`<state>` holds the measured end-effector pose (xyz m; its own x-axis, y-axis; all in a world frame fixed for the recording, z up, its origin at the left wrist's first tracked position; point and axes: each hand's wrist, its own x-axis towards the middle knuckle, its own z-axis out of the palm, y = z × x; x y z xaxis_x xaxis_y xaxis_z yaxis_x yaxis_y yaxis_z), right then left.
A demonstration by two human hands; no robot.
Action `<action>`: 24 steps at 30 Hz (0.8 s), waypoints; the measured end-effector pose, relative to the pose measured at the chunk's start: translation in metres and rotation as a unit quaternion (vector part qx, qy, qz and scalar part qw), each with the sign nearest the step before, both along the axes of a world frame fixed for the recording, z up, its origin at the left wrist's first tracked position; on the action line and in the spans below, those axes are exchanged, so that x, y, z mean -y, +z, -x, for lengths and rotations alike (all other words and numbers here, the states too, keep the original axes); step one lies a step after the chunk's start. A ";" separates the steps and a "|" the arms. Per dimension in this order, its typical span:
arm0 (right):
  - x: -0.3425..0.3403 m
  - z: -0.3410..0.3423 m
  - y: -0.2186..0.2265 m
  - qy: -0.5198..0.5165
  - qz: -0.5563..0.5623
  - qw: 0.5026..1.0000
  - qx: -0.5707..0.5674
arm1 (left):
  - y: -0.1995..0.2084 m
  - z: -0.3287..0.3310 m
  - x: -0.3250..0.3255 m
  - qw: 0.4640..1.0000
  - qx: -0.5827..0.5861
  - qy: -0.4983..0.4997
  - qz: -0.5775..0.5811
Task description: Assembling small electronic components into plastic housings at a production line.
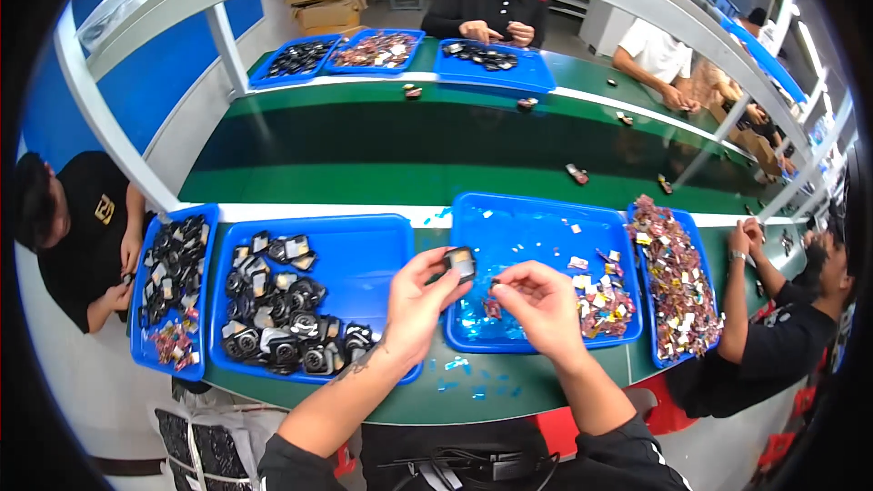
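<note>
My left hand [416, 298] is closed on a small black plastic device [462, 264] with a pale rectangular part facing up. Just to its right, the fingers of my right hand [544, 307] are pinched together above a blue tray [518, 209]. A small dark bit shows at those fingertips, and a reddish wired part [492, 310] appears just below them; whether the two are joined I cannot tell. Left of my hands, another blue tray [368, 245] holds many black devices [286, 309] with round dials. Reddish wired parts with pale labels [605, 305] lie in the right side of the first tray.
Blue film scraps [477, 391] lie on the green bench. A tray heaped with wired parts [673, 282] stands at right, a mixed tray [173, 282] at left. Beyond runs a green belt [364, 164] with scattered parts. A grey frame [118, 127] rises overhead. Co-workers sit around.
</note>
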<state>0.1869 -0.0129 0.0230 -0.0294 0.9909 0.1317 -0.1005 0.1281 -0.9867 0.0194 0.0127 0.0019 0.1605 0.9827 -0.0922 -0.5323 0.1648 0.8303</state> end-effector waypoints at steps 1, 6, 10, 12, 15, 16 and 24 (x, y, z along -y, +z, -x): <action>-0.001 0.003 0.000 0.005 0.011 1.000 0.013 | 0.001 0.004 0.002 1.000 0.018 0.002 0.019; 0.002 0.017 0.007 -0.013 -0.002 0.996 0.091 | -0.011 0.006 0.011 0.998 -0.060 0.023 -0.009; 0.009 0.026 0.019 -0.071 -0.086 0.970 0.216 | -0.017 0.003 0.013 0.998 -0.029 0.051 0.001; 0.012 0.025 0.018 -0.129 -0.126 0.967 0.182 | -0.015 0.000 0.014 0.996 -0.018 0.082 -0.012; 0.015 0.023 0.018 -0.083 -0.093 0.985 0.123 | -0.004 -0.007 0.016 0.995 0.028 0.091 -0.010; 0.016 0.026 0.019 -0.062 -0.077 0.985 0.141 | -0.007 -0.005 0.016 0.995 0.028 0.094 -0.009; 0.006 0.023 0.013 -0.086 -0.082 0.960 0.255 | -0.003 0.004 0.020 0.997 -0.022 -0.051 -0.056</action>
<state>0.1642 -0.0190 0.0365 0.0304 0.9539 0.2985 0.4268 0.2576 -0.8669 0.0149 -0.0078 -0.0014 0.2580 0.9661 0.0075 -0.4809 0.1217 0.8683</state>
